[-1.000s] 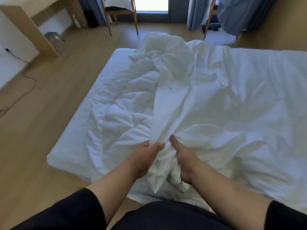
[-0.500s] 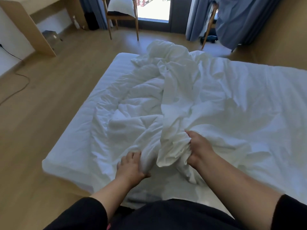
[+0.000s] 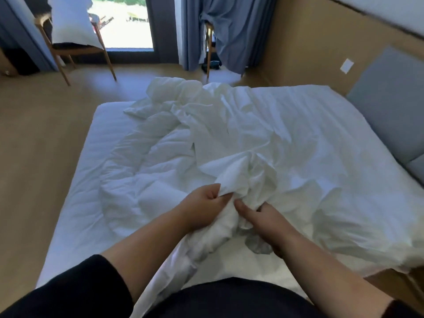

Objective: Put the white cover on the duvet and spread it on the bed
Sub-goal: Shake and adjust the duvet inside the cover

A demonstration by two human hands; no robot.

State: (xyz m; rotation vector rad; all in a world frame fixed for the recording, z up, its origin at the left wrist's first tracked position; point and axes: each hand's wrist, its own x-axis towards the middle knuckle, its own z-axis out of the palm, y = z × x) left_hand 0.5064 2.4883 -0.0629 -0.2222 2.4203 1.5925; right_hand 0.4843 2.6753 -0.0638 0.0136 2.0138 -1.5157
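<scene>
Hands, left hand [image 3: 202,207] and right hand [image 3: 263,219], grip bunched white cover [image 3: 243,180] edge.

chair: a wooden chair [image 3: 75,50] is standing in the upper left of the frame
pillow: a white pillow [image 3: 71,21] is sitting on the chair
window: bright light is coming through the window [image 3: 124,21] at the top
curtains: blue curtains [image 3: 231,31] are hanging at the top middle
floor: a tan floor [image 3: 39,134] is running down the left side
headboard: a grey padded headboard [image 3: 390,106] is leaning along the right edge
</scene>
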